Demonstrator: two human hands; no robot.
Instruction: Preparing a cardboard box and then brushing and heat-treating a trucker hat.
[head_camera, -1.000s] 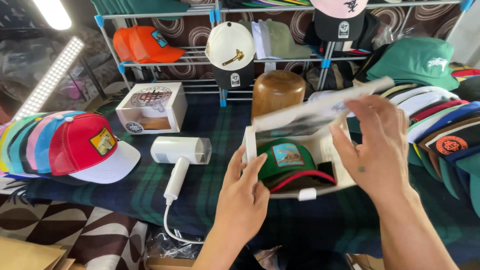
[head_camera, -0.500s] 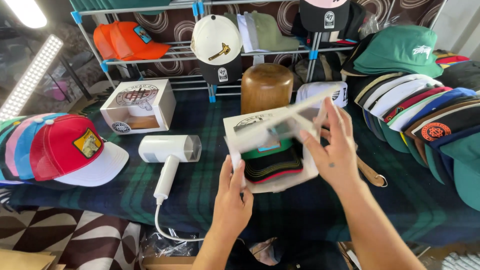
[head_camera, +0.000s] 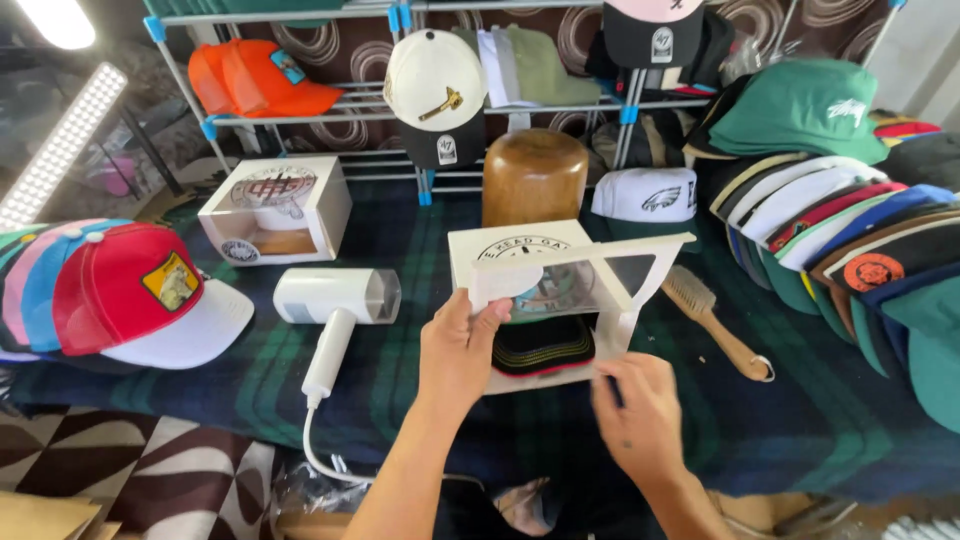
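While the left hand (head_camera: 462, 350) pinches the window flap of the white cap box (head_camera: 545, 300) at mid-table before the wooden hat block (head_camera: 535, 178), the right hand (head_camera: 640, 420) curls loosely at the box's lower right corner, near the brush (head_camera: 712, 320).

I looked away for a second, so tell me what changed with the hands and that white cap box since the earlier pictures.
The right hand came off the raised flap and dropped to the lower front corner of the white box. The windowed flap has swung down over the cap inside. The left hand kept its grip on the box's left edge. The handheld steamer, brush and wooden block lie as before.
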